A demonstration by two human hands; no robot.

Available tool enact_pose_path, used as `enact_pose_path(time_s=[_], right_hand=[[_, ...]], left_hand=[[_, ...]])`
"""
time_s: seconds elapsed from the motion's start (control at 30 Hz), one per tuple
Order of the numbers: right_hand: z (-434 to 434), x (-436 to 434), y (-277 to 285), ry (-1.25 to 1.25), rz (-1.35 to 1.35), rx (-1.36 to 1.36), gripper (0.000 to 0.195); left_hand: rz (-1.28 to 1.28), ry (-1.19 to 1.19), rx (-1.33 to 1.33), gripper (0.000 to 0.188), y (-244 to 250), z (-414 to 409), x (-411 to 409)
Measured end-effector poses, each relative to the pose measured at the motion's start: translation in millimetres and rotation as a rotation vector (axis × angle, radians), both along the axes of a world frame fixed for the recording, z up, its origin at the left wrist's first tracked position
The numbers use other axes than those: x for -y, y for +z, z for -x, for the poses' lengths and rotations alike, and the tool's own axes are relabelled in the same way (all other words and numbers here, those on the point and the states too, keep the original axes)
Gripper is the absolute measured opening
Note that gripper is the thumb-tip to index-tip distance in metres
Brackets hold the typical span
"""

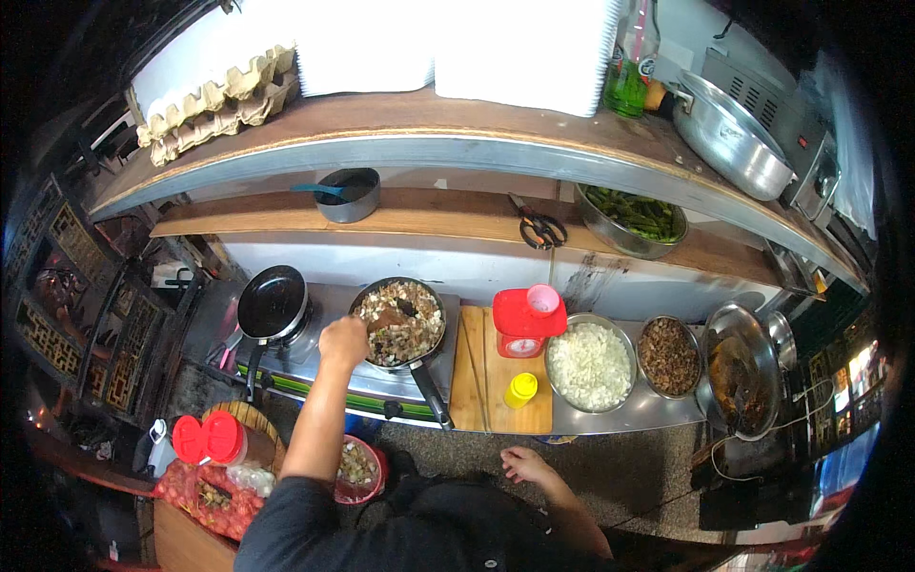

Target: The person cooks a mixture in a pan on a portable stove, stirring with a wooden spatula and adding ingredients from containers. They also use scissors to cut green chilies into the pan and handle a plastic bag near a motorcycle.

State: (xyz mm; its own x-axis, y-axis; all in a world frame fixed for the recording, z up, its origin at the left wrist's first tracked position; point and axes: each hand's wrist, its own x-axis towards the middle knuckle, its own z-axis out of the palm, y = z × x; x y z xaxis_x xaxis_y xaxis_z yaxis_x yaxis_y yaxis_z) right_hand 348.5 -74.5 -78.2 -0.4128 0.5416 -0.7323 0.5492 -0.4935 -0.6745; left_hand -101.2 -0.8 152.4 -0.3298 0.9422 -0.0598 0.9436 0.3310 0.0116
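Note:
My left hand (344, 343) is closed on a brown spatula (386, 319), whose blade lies in chopped food in a black frying pan (422, 361) on the gas stove. The food (407, 339) is a mix of white and brown pieces. My right hand (525, 465) hangs in front of the counter's edge, fingers apart, with nothing in it. Nearest to it are a yellow squeeze bottle (521, 390) and a pair of long chopsticks (484, 379) on a wooden board (468, 418). A red kitchen scale (525, 322) with a pink cup (543, 300) stands at the board's back.
An empty black pan (271, 302) sits on the left burner. Bowls of chopped white vegetable (591, 363), brown mince (669, 356) and dark sauce (740, 372) stand at right. Shelves above hold black-handled scissors (541, 229) and a grey pot (348, 200). A red-rimmed bucket (357, 468) stands below.

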Motion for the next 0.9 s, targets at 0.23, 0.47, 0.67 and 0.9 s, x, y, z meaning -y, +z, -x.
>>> enact_pose_path(time_s=[0.23,0.47,0.67,0.9], right_hand=[[85.0,-15.2,39.1,-0.108,0.017,-0.232,0.039],[169.6,-32.1,78.3,-0.176,-0.041,-0.311,0.044],[205.0,-35.9,85.6,-0.24,-0.037,-0.304,0.036],[221.1,-35.8,104.2,-0.237,-0.056,-0.194,0.024]], left_hand=[[0.05,-0.075,-0.004,0.019,-3.9,12.8,23.8],[0.121,-0.141,-0.015,0.017,10.1,40.0,48.9],[0.064,-0.162,0.058,0.015,-11.6,83.3,54.6],[-0.214,-0.258,0.126,0.013,-9.7,88.5,103.5]])
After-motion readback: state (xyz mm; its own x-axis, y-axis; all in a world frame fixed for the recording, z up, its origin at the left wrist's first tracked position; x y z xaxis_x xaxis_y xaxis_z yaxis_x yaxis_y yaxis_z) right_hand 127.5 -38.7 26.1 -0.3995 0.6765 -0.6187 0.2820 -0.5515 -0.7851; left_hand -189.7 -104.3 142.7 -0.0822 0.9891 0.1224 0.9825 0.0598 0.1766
